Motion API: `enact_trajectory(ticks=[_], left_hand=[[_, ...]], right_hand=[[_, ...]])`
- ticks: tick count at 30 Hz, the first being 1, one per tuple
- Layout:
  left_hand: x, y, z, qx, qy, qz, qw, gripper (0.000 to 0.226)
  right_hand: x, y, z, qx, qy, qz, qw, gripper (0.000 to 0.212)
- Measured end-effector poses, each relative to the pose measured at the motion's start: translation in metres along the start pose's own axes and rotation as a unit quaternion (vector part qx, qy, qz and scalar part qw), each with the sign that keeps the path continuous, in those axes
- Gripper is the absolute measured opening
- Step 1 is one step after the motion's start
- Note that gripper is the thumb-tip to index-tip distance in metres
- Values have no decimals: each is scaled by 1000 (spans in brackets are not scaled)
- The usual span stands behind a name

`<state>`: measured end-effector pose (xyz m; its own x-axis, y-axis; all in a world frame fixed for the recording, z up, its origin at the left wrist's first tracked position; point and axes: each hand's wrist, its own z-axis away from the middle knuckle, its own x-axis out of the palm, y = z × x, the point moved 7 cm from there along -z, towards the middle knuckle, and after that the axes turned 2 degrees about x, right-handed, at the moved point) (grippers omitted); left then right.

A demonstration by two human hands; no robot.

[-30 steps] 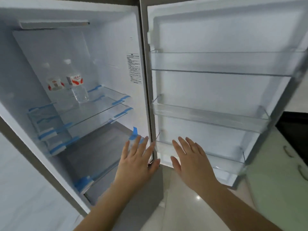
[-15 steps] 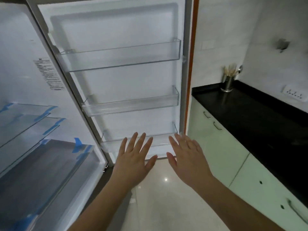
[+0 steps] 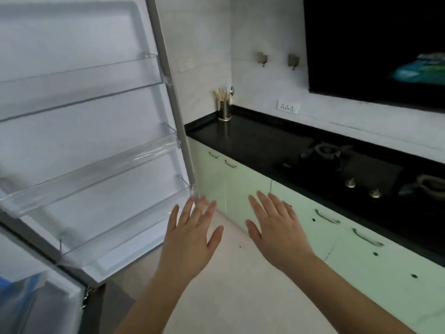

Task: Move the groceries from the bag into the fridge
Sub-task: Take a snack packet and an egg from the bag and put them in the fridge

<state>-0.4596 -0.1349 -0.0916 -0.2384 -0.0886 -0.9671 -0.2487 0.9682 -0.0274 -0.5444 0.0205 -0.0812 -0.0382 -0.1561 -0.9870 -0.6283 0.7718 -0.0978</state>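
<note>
my left hand flat, fingers spread, holding nothing | my right hand likewise, beside it | fridge door swung wide at left, clear shelves | black countertop and green cabinets at right

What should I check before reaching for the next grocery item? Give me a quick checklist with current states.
1. Left hand free: ok, fingers straight, holding nothing.
2. Right hand free: ok, also holding nothing.
3. Fridge door open: ok, swung wide.
4. Door shelves have room: ok, nothing visible in them.
5. Grocery bag located: cannot tell, not in view.
6. Countertop beside the fridge usable: ok, only a utensil holder near its corner.
</note>
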Motion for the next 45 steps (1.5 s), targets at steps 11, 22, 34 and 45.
enact_trajectory(ticks=[11,22,34,45], left_hand=[[-14,178,-43,195,3,71,978,68],[-49,437,-19,379,11,113,918,71],[-55,655,25,491,2,133,861,65],[-27,783,-31,564,-3,147,813,65]], right_hand=[[-40,154,105,218,51,31,974,64],[-90,329,284,352,92,47,930,64],[-119,466,432,482,116,45,867,60],[-117,569,436,547,115,65,827,60]])
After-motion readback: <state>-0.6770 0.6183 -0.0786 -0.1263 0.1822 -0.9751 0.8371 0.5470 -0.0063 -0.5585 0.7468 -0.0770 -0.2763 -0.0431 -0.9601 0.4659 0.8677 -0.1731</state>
